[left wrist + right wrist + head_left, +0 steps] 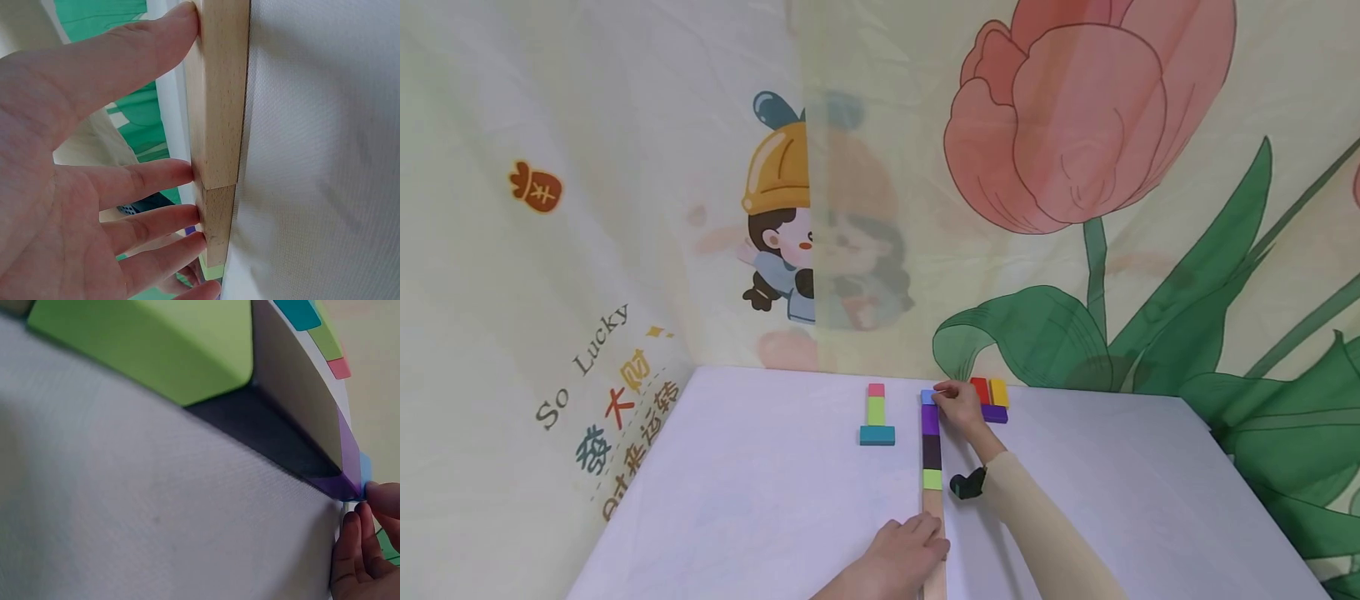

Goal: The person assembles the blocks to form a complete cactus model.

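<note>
A straight row of blocks runs away from me along the table. At its near end are plain wooden blocks [219, 94], then a light green block [932, 479], a black block [932, 452], a purple block [930, 419] and a light blue block [927, 397] at the far end. My left hand [904, 552] lies over the wooden part, its spread, fairly straight fingertips touching the blocks' side. At the far end my right hand [962, 410] pinches the light blue block between thumb and fingers; part of that block is hidden behind them.
Left of the row, a pink block [876, 389], a lime block [876, 410] and a teal block [877, 436] form an upside-down T. Beyond my right hand lie a red block [980, 390], a yellow block [998, 392] and another purple block [996, 414]. A printed curtain [865, 250] hangs behind the white table [775, 500].
</note>
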